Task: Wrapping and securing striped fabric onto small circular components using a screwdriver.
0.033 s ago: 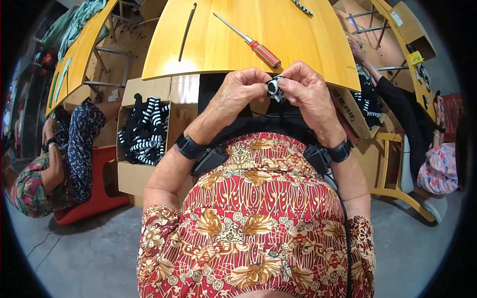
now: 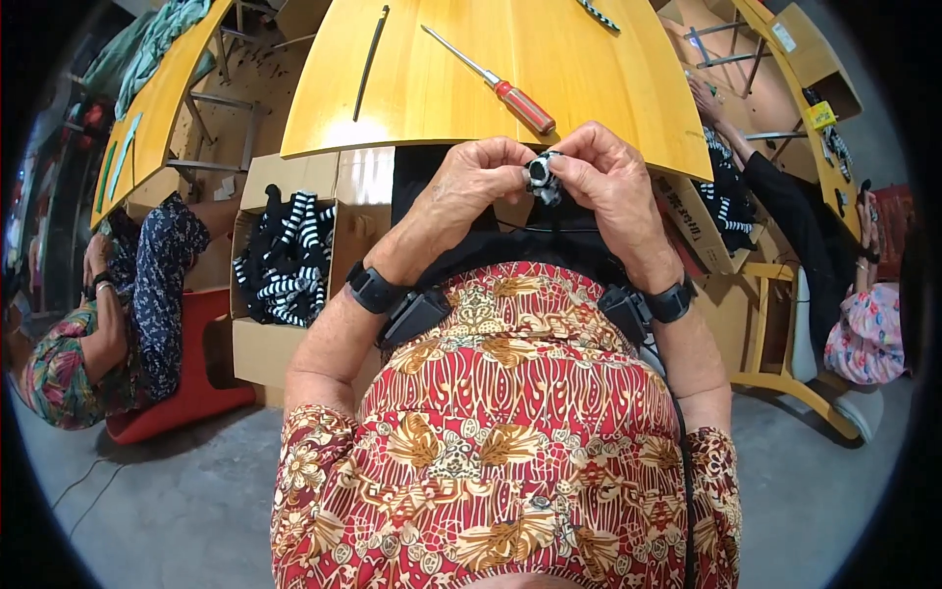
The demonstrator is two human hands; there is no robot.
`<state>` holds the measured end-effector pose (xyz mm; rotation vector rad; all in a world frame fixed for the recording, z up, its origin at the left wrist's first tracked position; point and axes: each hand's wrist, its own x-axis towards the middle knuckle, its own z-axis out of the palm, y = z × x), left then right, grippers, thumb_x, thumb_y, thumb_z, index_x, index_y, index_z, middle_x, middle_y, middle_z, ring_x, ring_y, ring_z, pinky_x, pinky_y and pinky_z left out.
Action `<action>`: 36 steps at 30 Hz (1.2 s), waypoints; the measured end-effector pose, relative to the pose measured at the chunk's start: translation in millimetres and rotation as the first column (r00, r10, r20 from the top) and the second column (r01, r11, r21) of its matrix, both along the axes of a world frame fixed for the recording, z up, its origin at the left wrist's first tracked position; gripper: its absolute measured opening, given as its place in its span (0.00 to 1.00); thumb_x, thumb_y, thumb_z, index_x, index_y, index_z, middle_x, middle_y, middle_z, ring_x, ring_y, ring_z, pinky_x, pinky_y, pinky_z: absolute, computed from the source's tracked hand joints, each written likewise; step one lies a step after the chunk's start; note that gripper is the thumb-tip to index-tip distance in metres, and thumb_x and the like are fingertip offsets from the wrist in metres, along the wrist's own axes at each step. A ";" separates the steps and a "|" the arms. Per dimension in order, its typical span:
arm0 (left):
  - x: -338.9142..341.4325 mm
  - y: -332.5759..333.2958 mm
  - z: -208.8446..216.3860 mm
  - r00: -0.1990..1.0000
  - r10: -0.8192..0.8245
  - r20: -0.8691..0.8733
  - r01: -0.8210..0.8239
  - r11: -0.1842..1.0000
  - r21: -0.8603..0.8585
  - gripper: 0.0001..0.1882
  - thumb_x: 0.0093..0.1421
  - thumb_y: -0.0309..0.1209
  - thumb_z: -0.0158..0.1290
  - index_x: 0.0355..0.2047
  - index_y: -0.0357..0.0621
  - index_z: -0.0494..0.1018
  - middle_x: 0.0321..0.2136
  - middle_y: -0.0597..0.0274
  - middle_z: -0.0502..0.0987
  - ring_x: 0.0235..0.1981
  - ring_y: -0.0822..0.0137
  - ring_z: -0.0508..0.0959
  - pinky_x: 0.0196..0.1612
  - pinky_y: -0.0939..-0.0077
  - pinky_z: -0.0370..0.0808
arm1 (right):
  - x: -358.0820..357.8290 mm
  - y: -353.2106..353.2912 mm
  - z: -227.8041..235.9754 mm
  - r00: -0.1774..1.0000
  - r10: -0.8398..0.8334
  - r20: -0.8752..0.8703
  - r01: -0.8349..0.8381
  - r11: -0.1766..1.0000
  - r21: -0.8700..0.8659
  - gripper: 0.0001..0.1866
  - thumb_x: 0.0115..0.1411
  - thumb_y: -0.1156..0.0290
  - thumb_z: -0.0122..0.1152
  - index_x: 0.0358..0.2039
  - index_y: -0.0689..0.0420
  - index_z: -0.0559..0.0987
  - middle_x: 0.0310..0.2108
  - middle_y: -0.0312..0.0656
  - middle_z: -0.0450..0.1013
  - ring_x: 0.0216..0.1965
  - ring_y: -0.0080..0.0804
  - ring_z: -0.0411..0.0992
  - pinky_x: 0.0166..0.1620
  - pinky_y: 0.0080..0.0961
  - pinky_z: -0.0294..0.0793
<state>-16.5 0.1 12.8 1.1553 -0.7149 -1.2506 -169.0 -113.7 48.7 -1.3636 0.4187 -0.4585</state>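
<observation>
Between my two hands, close to the table's near edge, is a small bunched black-and-white striped fabric tube (image 2: pixel 542 175) with a dark round opening on top. My left hand (image 2: pixel 481 179) pinches its left side between thumb and fingertips. Thumb and forefinger of my right hand (image 2: pixel 605 177) close on its right rim. The lower end hangs free, in front of my dark lap. Just beyond my hands, a screwdriver (image 2: pixel 522 106) with a red handle lies on the yellow table (image 2: pixel 432 98).
A thin black rod (image 2: pixel 371 64) and a striped strip (image 2: pixel 599 15) lie on the table. At left stands a cardboard box (image 2: pixel 257 182) with striped fabric pieces (image 2: pixel 290 260); another box (image 2: pixel 702 231) is at right. Other people sit on both sides, by a red chair (image 2: pixel 201 378) and a wooden chair (image 2: pixel 775 363).
The fabric tube has tilted slightly, and its dark opening shows rounder and wider. Both hands keep their pinch and have hardly moved.
</observation>
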 end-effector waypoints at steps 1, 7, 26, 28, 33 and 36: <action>1.4 -0.1 -1.7 1.000 -0.001 0.001 0.001 1.000 0.000 0.05 0.60 0.27 0.55 0.36 0.41 0.75 0.28 0.72 0.75 0.27 0.82 0.72 0.33 0.87 0.71 | -0.2 0.8 0.1 0.996 -0.077 -0.041 0.068 0.981 -0.182 0.02 0.58 0.78 0.60 0.30 0.59 0.75 0.25 0.27 0.71 0.24 0.09 0.64 0.27 0.08 0.64; 2.5 1.3 -9.9 0.937 -0.139 -0.321 0.114 0.989 -0.095 0.06 0.61 0.26 0.52 0.39 0.42 0.74 0.30 0.73 0.74 0.28 0.82 0.70 0.33 0.87 0.70 | 1.3 2.9 7.1 0.993 -0.063 -0.097 0.046 0.985 -0.166 0.02 0.58 0.77 0.59 0.29 0.59 0.75 0.23 0.26 0.69 0.25 0.10 0.64 0.27 0.10 0.64; -5.3 4.0 -15.1 0.957 0.112 0.268 -0.087 0.991 -0.103 0.05 0.62 0.28 0.54 0.34 0.39 0.70 0.27 0.69 0.73 0.28 0.78 0.73 0.32 0.84 0.72 | 8.1 6.1 -14.9 0.967 -0.201 -0.155 0.138 0.929 -0.344 0.02 0.57 0.79 0.57 0.29 0.62 0.73 0.22 0.29 0.67 0.25 0.15 0.66 0.30 0.16 0.68; -12.8 3.0 -16.8 0.964 0.131 0.231 -0.113 0.990 -0.087 0.06 0.63 0.28 0.53 0.34 0.38 0.70 0.27 0.69 0.72 0.27 0.78 0.73 0.32 0.84 0.72 | 5.5 11.5 -21.6 0.943 -0.299 -0.146 0.162 0.796 -0.584 0.02 0.57 0.79 0.56 0.30 0.63 0.73 0.21 0.33 0.67 0.24 0.17 0.65 0.28 0.18 0.66; -11.7 -0.9 -24.2 0.984 0.115 0.134 -0.107 0.992 -0.065 0.06 0.63 0.28 0.53 0.34 0.39 0.69 0.27 0.68 0.73 0.27 0.78 0.73 0.32 0.85 0.72 | 3.4 14.2 -22.6 0.931 -0.325 -0.166 0.175 0.798 -0.577 0.01 0.58 0.80 0.55 0.30 0.62 0.72 0.20 0.34 0.67 0.22 0.17 0.64 0.26 0.17 0.65; -16.0 -1.1 -23.6 0.992 0.126 -0.007 -0.126 0.991 -0.054 0.06 0.63 0.29 0.53 0.33 0.40 0.70 0.28 0.68 0.74 0.26 0.79 0.72 0.31 0.87 0.70 | -0.6 12.7 -28.1 0.942 -0.293 -0.166 0.227 0.916 -0.330 0.02 0.59 0.79 0.55 0.30 0.61 0.73 0.21 0.31 0.67 0.22 0.14 0.64 0.25 0.14 0.64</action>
